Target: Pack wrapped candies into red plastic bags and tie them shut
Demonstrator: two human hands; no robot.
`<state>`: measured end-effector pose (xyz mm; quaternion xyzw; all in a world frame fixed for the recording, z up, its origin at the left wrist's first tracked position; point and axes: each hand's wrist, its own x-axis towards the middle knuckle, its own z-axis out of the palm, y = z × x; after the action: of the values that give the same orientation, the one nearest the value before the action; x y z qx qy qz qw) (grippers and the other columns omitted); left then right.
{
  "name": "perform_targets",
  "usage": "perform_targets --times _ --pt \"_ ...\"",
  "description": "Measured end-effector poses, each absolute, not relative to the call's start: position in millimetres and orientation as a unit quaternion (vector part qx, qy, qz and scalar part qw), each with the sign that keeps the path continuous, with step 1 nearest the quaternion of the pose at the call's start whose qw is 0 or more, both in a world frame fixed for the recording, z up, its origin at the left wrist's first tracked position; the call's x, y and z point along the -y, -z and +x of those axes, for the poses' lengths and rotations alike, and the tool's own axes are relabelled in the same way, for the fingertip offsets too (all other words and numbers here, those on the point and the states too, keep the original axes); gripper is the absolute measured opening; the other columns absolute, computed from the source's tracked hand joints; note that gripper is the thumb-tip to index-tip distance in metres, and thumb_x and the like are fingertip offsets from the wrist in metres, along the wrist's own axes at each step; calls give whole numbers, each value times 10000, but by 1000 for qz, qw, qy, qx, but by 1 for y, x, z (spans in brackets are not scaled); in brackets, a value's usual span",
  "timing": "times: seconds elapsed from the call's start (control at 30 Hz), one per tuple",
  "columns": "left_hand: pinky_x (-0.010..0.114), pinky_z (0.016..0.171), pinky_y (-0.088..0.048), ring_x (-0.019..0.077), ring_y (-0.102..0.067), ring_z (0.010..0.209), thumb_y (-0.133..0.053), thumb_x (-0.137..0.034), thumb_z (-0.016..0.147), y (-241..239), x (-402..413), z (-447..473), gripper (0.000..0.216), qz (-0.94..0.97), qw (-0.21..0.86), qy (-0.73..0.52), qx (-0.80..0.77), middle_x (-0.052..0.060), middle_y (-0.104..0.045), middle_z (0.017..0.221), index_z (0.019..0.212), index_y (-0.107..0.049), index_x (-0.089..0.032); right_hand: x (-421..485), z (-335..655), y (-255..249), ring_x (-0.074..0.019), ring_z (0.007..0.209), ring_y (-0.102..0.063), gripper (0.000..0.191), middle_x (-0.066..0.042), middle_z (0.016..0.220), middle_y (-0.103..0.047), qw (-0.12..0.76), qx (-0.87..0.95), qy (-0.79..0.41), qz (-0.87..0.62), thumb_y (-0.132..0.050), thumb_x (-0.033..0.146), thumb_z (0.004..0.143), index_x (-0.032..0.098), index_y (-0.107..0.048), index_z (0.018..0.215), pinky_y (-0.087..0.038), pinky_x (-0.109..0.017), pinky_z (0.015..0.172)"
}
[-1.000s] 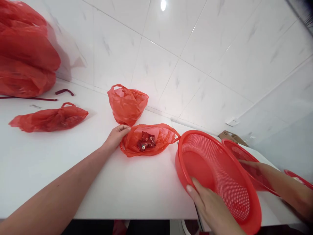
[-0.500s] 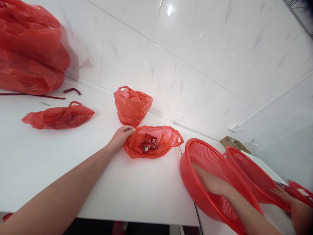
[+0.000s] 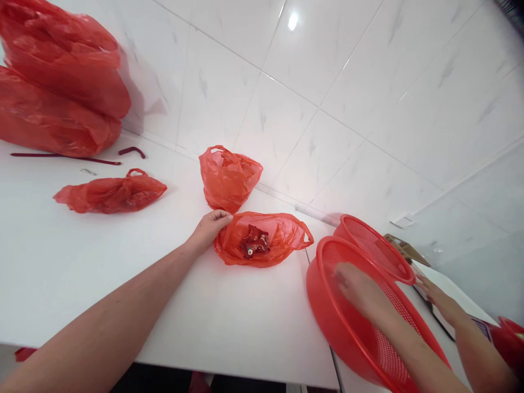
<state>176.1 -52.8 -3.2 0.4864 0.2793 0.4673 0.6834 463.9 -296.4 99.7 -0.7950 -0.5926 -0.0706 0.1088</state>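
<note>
My left hand (image 3: 215, 225) pinches the left edge of an open red plastic bag (image 3: 282, 248) lying on the white table. Inside that bag are several dark red wrapped pieces (image 3: 256, 243) with small printed patterns. My right hand (image 3: 354, 284) reaches into a red mesh basket (image 3: 323, 295) at the right. Its fingers are curled and blurred, with something small and dark at the tips that I cannot make out. Just behind the open bag stands another red plastic bag (image 3: 229, 183), close to my left fingertips.
A filled red bag (image 3: 114, 195) lies at the left, below large red bags (image 3: 73, 93) against the tiled wall. Dark red strips (image 3: 65, 158) rest near them. Another person's hand (image 3: 436, 297) is by a second red basket (image 3: 376, 248). A cardboard box (image 3: 403, 248) sits behind.
My right hand has come up somewhat inside the basket. The second basket has shifted left and back toward the wall, beside the other person's hand. My left hand keeps its hold on the bag.
</note>
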Motion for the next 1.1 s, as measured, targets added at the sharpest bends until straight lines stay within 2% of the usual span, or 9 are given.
perform_targets --times 0.17,0.27,0.4,0.57,0.8,0.87,0.93,1.0,1.1 --pt "235 543 -436 115 -558 557 -679 -417 687 4 53 176 277 488 682 -466 -283 -11 -624 678 776 -595 -168 284 402 -139 -172 839 -589 129 -54 995 -595 177 664 245 -684 -465 201 807 226 -535 914 -471 -277 674" --pt "234 538 -429 116 -554 550 -676 -421 685 5 53 176 283 489 678 -471 -282 -7 -622 670 778 -598 -165 266 355 -133 -171 878 -580 174 -54 1018 -594 182 729 272 -600 -459 129 807 228 -554 914 -467 -273 693" --pt "242 564 -436 129 -577 588 -674 -419 685 5 54 175 281 493 679 -470 -275 6 -641 701 775 -597 -165 219 325 -100 -166 863 -572 262 -56 967 -594 191 758 205 -589 -395 57 807 211 -564 935 -461 -265 668" --pt "244 567 -432 125 -568 571 -678 -421 670 7 53 175 279 486 672 -482 -283 -4 -638 670 747 -590 -167 185 341 -68 -206 953 -579 485 -88 1239 -503 150 689 108 -701 -480 147 787 226 -421 1262 -466 -305 716" --pt "265 611 -455 146 -600 639 -690 -428 655 12 50 174 308 486 669 -484 -286 17 -659 742 782 -606 -161 217 395 -54 -200 912 -602 339 -71 1240 -509 79 619 106 -774 -454 260 838 243 -496 1174 -397 -274 606" --pt "269 624 -459 145 -604 650 -693 -429 655 13 50 174 310 488 668 -484 -286 16 -661 752 790 -607 -163 221 411 -49 -195 862 -602 280 -76 1163 -543 83 584 110 -800 -453 279 837 226 -535 1099 -371 -267 574" --pt "272 629 -462 145 -604 649 -696 -429 652 13 50 174 312 491 666 -482 -287 14 -663 751 792 -607 -166 220 421 -44 -185 758 -588 215 -68 986 -586 115 536 109 -829 -428 318 846 204 -575 954 -358 -269 556" --pt "278 635 -467 149 -609 654 -696 -434 651 12 50 175 319 495 663 -481 -290 18 -667 759 797 -604 -166 217 424 -39 -187 695 -561 260 -56 861 -579 195 487 116 -843 -405 393 853 192 -567 890 -370 -282 555" --pt "286 654 -476 155 -615 671 -686 -449 659 9 50 177 332 502 657 -481 -292 29 -664 773 797 -589 -163 206 419 -33 -226 850 -572 493 -121 1065 -543 366 424 135 -817 -490 500 792 161 -472 1150 -443 -321 658"
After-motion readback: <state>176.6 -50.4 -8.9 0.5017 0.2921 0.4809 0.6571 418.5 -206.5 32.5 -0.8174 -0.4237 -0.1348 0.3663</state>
